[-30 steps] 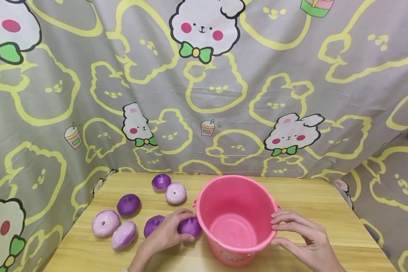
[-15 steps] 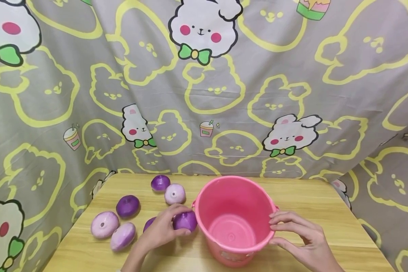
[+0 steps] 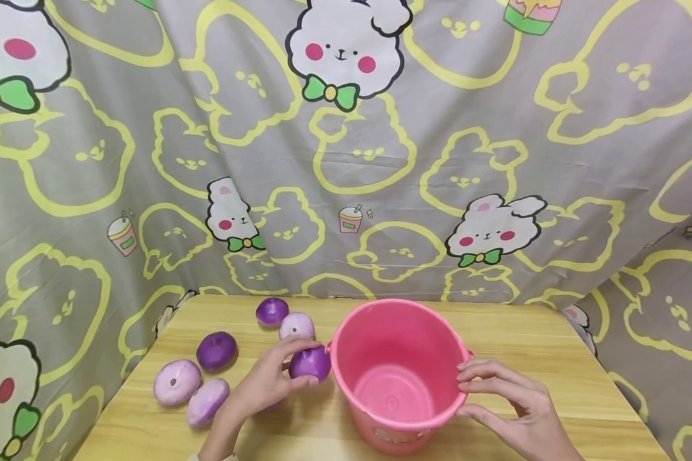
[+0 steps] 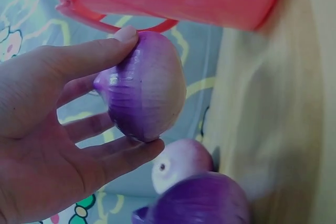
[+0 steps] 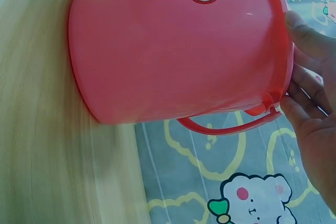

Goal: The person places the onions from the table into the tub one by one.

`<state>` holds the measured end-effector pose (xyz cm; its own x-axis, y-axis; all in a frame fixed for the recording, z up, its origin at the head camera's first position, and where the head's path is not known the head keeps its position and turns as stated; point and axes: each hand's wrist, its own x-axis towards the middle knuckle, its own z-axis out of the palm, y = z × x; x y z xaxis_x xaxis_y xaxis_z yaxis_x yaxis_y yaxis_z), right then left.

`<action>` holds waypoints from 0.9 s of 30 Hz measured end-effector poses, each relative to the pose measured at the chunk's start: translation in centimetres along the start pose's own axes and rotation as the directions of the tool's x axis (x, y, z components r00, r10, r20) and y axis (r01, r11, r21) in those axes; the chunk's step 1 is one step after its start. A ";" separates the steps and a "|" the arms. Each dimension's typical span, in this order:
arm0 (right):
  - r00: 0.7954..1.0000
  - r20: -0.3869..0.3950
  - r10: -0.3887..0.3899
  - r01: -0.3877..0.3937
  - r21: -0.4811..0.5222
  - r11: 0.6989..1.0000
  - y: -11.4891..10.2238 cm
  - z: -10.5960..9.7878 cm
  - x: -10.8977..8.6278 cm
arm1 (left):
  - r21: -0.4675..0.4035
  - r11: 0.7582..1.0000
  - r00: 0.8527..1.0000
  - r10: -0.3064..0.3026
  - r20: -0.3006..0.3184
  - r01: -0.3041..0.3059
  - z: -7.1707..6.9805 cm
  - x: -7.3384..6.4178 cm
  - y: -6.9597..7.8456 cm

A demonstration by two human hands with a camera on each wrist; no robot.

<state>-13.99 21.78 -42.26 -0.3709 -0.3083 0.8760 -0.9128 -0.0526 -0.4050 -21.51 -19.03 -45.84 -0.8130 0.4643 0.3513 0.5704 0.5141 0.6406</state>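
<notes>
My left hand (image 3: 268, 378) pinches a purple onion (image 3: 310, 363) between thumb and fingertips. In the left wrist view that onion (image 4: 147, 86) hangs clear of the table, its pointed tip toward the palm. It is just left of a pink bucket (image 3: 375, 442), close to the rim. My right hand (image 3: 516, 406) holds the bucket's right rim with thumb and fingertips. Seen from the right wrist, the bucket (image 5: 173, 56) stands upright on the table with its handle (image 5: 226, 128) hanging down. The visible inside of the bucket holds nothing.
Several more onions lie left on the wooden table (image 3: 513, 339): a dark purple onion (image 3: 216, 351), a pale onion (image 3: 176, 382), a two-toned onion (image 3: 207, 402), and a purple onion (image 3: 272, 312) beside a pale one (image 3: 296, 325). A patterned curtain (image 3: 392, 160) hangs behind.
My left hand has lifted the purple onion off the table, moving slightly left and away from me. The right hand and bucket have stayed in place.
</notes>
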 end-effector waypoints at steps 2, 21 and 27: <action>1.000 0.003 -0.003 0.003 0.001 1.000 0.1 0.0 -0.1 | -0.025 1.000 1.000 -0.006 0.000 0.006 -0.3 0.4 0.2; 1.000 0.004 0.027 -0.027 0.027 0.999 -0.3 -0.2 0.2 | -0.104 0.993 0.989 -0.076 -0.125 0.063 -5.3 1.9 1.9; 1.000 0.013 0.014 -0.014 0.041 0.999 -0.1 -0.1 0.0 | -0.089 0.995 0.985 -0.050 -0.164 0.036 -6.1 2.0 2.9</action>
<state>-13.94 21.86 -42.25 -0.3811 -0.3209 0.8670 -0.8996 -0.0874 -0.4278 -22.21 -20.99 -39.16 -0.8488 0.3131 0.4260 0.5281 0.4647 0.7108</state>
